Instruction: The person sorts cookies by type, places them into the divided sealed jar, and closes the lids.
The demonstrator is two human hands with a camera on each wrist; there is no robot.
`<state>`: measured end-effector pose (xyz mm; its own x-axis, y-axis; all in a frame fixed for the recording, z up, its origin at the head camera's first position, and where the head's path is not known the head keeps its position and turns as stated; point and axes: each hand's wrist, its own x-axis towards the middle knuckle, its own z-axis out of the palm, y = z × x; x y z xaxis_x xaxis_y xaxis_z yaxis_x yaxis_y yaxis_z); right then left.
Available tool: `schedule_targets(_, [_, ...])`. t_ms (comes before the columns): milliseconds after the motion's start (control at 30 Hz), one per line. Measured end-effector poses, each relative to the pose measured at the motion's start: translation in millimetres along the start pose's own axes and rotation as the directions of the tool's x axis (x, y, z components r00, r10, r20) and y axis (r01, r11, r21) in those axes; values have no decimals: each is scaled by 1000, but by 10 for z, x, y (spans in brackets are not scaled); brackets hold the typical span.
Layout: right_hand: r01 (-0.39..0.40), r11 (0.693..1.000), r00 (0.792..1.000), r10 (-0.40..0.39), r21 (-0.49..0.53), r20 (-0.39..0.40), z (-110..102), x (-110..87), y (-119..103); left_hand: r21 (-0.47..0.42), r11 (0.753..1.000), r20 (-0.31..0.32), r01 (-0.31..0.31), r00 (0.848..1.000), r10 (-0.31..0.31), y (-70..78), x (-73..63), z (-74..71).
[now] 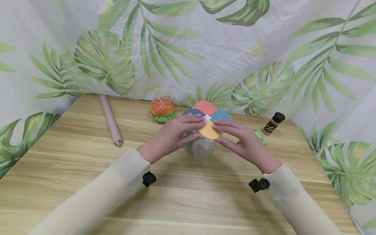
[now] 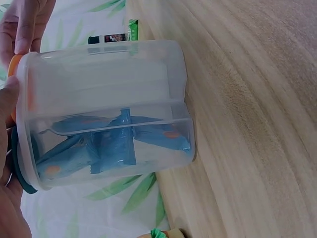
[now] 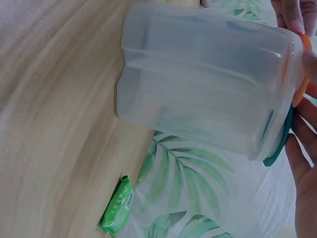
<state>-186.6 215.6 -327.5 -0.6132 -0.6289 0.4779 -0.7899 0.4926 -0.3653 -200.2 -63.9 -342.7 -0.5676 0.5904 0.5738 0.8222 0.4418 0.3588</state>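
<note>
A translucent container with a four-petal lid stands on the table, and blue packets show inside one compartment. The lid has an orange flap, a red flap, a teal flap and a dark blue flap. My left hand rests on the lid's left side, fingers across the dark blue flap and thumb near the orange flap's edge. My right hand touches the orange and teal flaps from the right, thumb at the front edge. Both hands' fingers are extended; some fingertips are hidden.
A toy hamburger sits behind the left hand. Farther left lies a pink rolled sheet. Right of the container are a green packet and a black-capped seasoning bottle. A leaf-print curtain hangs behind the table.
</note>
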Motion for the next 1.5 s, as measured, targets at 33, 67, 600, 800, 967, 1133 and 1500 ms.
schedule_targets(33, [-2, 1000, 1000, 1, 3, 11, -3, 9, 6, -7, 1000, -2, 6, 1000, -6, -2, -1, 2])
schedule_targets(67, [-4, 1000, 1000, 4, 7, 18, -6, 17, 11, -15, 1000, -4, 12, 1000, -12, -2, -2, 5])
schedule_targets(600, [-16, 997, 1000, 17, 81, -16, 6, 36, 50, -60, 998, -62, 27, 998, -30, -17, 4, 58])
schedule_targets(800, [20, 998, 999, -18, 63, -32, 26, 23, 59, -48, 999, -70, 20, 997, -24, -17, 0, 66])
schedule_targets(967, [30, 998, 999, -27, 51, -41, 37, 12, 65, -47, 999, -71, 14, 997, -18, -16, -4, 75])
schedule_targets(1133, [33, 999, 999, -31, 39, -44, 48, 0, 81, -43, 999, -79, 12, 997, -15, -13, -13, 83])
schedule_targets(1500, [40, 998, 997, -37, 46, -73, 80, -7, 89, -23, 1000, -93, 2, 996, -4, -8, -19, 102])
